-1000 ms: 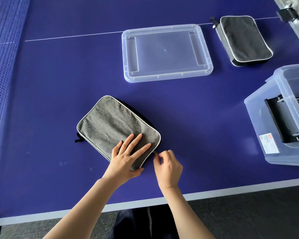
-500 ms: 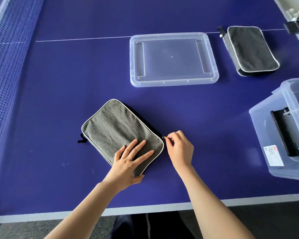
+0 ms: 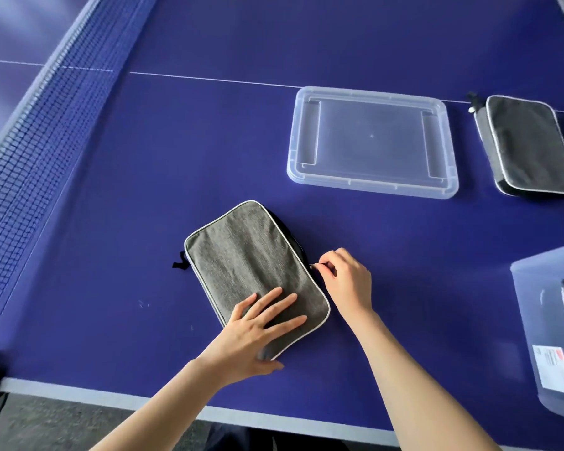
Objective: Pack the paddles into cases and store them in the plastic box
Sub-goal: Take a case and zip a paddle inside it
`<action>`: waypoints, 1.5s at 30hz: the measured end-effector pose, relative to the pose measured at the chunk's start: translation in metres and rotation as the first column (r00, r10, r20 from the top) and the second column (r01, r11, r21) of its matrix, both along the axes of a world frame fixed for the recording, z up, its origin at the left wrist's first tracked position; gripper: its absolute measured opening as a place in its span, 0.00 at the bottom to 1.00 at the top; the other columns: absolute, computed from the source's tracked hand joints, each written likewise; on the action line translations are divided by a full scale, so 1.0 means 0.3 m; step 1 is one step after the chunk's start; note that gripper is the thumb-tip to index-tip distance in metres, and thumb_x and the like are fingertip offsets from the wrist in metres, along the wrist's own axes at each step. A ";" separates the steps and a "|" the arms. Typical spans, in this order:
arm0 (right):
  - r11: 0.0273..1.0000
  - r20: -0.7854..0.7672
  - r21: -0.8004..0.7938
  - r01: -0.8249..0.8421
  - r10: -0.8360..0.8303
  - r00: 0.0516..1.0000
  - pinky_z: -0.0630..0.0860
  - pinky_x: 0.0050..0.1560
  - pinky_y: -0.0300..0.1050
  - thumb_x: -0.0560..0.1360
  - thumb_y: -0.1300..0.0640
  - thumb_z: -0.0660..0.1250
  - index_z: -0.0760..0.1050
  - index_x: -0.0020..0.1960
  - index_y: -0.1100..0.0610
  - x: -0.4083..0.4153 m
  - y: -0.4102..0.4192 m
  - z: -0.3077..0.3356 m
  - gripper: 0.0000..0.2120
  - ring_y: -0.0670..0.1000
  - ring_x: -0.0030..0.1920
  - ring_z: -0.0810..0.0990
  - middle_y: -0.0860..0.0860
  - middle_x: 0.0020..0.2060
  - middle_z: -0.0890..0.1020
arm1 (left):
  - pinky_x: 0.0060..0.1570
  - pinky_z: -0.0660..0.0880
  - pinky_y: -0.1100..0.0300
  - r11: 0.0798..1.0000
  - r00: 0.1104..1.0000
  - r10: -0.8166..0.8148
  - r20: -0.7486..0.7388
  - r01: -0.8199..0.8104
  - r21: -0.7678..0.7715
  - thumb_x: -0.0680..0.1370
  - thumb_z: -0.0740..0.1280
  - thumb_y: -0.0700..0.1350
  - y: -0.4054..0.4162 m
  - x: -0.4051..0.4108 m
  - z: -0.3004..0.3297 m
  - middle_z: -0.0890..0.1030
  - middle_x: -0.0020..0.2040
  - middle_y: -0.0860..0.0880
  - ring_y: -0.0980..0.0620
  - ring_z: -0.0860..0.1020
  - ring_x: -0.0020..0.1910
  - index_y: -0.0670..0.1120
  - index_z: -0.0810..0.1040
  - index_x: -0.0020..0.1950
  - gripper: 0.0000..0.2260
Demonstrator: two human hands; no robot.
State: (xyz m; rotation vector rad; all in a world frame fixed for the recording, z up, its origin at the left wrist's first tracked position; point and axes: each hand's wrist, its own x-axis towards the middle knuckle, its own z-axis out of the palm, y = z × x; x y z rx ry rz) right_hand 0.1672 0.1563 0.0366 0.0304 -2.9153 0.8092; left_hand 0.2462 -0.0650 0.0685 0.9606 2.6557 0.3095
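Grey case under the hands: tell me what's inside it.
Not visible. The grey case lies flat, its fabric hiding the contents. The left hand presses on it; the right hand pinches the zipper pull at its edge.

A blue table-tennis table [image 3: 111, 255] with white lines and a net [image 3: 30, 151] at left. On it lie 2 zipped paddle cases, a grey case [image 3: 241, 262] near the front edge and a black case [image 3: 528, 144] far right, a clear lid [image 3: 372, 187] between them, and a clear plastic box [image 3: 534, 320] at right.
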 end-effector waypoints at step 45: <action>0.659 0.330 -0.684 0.313 -0.103 0.938 0.78 0.33 0.41 0.70 0.70 0.68 0.79 0.36 0.53 -0.050 0.003 0.253 0.13 0.50 0.34 0.81 0.51 0.33 0.83 | 0.38 0.81 0.52 -0.404 0.276 0.206 0.939 -0.850 0.338 0.58 0.81 0.39 -0.105 -0.226 0.213 0.85 0.50 0.45 0.43 0.85 0.47 0.51 0.79 0.54 0.27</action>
